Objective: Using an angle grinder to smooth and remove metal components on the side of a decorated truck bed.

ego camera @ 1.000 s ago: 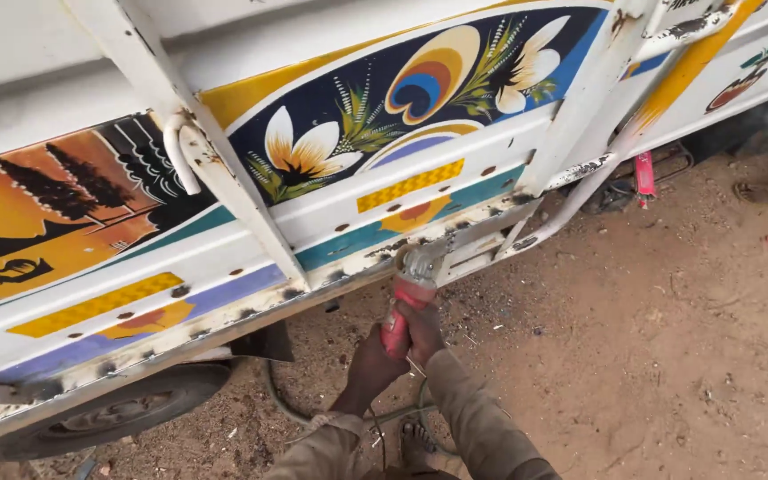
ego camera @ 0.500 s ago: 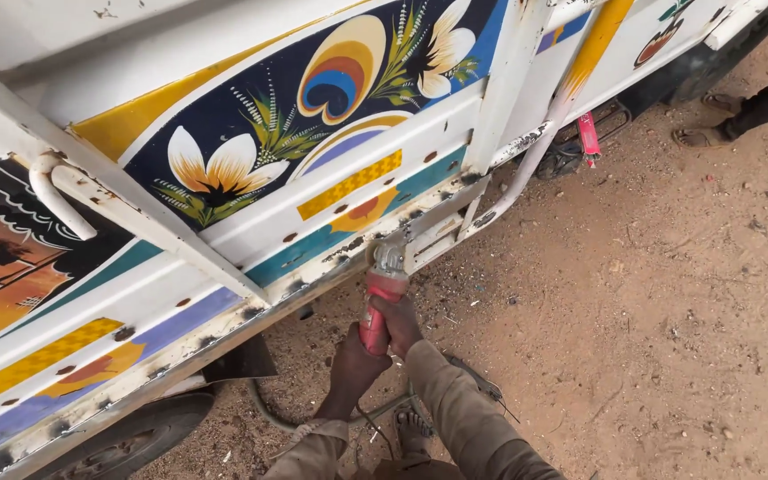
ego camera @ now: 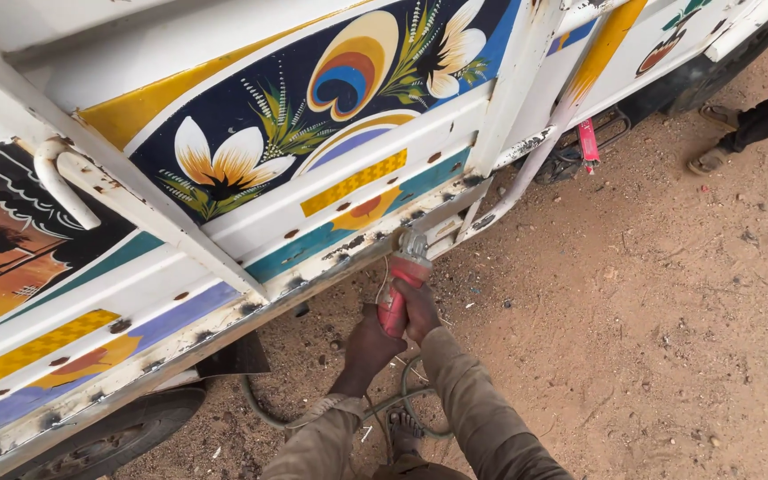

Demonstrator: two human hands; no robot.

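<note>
Shifting leftward in the frame since a moment earlier, the painted truck side panel (ego camera: pixel 251 178) filled the upper left, its white grab handle (ego camera: pixel 64 182) at far left and a tyre (ego camera: pixel 108 436) at lower left. At lower centre, the left hand (ego camera: pixel 371 342) and right hand (ego camera: pixel 420 311) were both wrapped tight around a red angle grinder (ego camera: pixel 399 289), its head pressed against the panel's rusted lower rail (ego camera: pixel 313 280). Another person's sandalled feet (ego camera: pixel 713 138) stood on the dirt at upper right.
</note>
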